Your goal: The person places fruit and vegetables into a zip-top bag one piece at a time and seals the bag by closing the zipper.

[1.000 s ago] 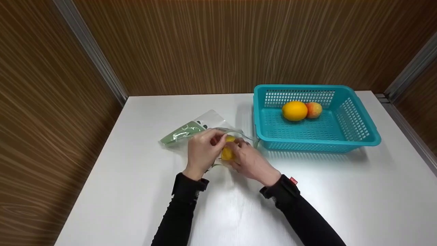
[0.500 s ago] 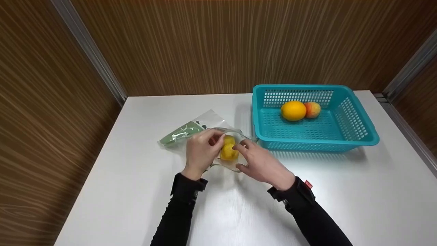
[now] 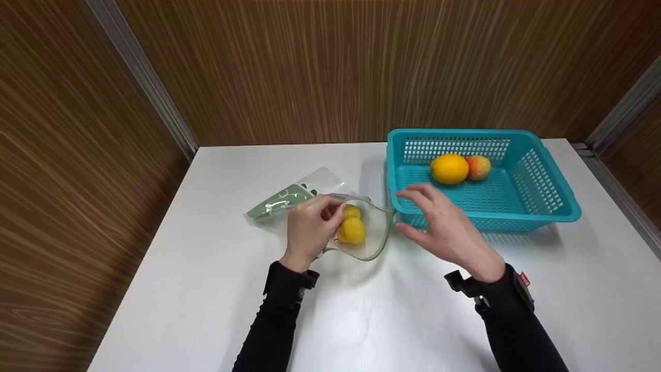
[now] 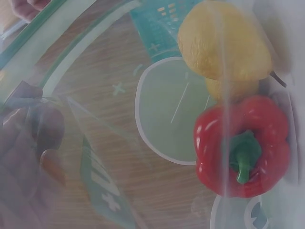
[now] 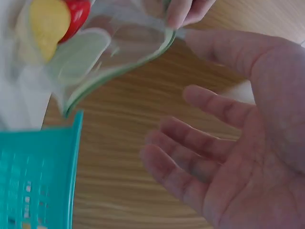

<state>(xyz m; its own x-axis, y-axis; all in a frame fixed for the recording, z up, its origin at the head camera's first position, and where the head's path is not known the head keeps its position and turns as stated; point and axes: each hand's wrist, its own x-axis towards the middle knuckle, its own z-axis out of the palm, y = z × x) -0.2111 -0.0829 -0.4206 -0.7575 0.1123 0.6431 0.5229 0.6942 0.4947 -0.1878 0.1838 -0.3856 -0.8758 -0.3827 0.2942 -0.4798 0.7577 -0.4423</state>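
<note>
Pinching the clear bag (image 3: 289, 197), the left grip (image 3: 311, 227) might slip, collapsing it; right grip (image 3: 445, 226) spread, empty.

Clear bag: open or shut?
Open: in the head view, the bag gapes at its green rim, yellow fruit visible inside.

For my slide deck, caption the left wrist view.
A red bell pepper and yellow fruit in a clear bag, a teal basket beyond.

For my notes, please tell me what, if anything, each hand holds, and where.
The left hand pinches the bag by its rim; the right hand holds nothing.
</note>
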